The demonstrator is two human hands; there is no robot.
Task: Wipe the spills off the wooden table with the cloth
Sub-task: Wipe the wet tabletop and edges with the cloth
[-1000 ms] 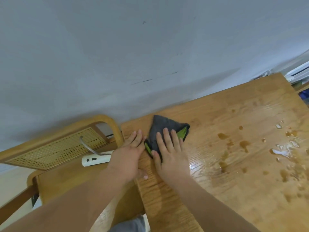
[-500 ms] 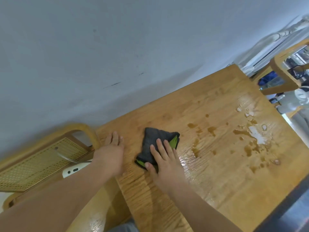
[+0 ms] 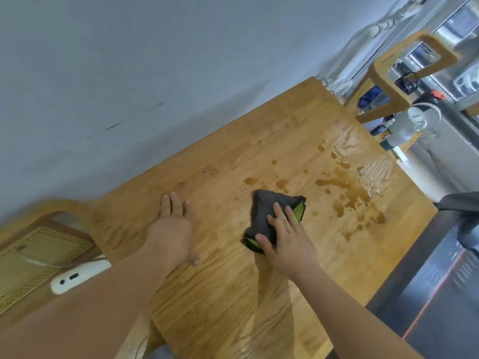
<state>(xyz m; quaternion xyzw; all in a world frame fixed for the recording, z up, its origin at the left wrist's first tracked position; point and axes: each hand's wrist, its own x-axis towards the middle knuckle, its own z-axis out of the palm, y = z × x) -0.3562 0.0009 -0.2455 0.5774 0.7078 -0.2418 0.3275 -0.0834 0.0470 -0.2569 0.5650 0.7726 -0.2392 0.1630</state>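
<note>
A dark grey cloth (image 3: 269, 208) with a green edge lies folded near the middle of the wooden table (image 3: 233, 307). My right hand (image 3: 287, 239) presses flat on the cloth's near half, fingers spread. My left hand (image 3: 172, 229) rests flat on bare wood to the left of the cloth, holding nothing. Brown spills (image 3: 350, 193) spread over the table to the right of the cloth, with small drops (image 3: 250, 180) just beyond its far edge.
A wooden chair with a woven cane back (image 3: 39, 250) stands at the table's left end, a white power strip (image 3: 77, 275) on it. Another wooden chair (image 3: 404, 73) and a clear jug (image 3: 414, 120) are past the far right corner. A wall runs along the table's far side.
My right hand has slid the cloth rightward along the table toward the brown spills. My left hand has moved from the table's left edge onto the wood.
</note>
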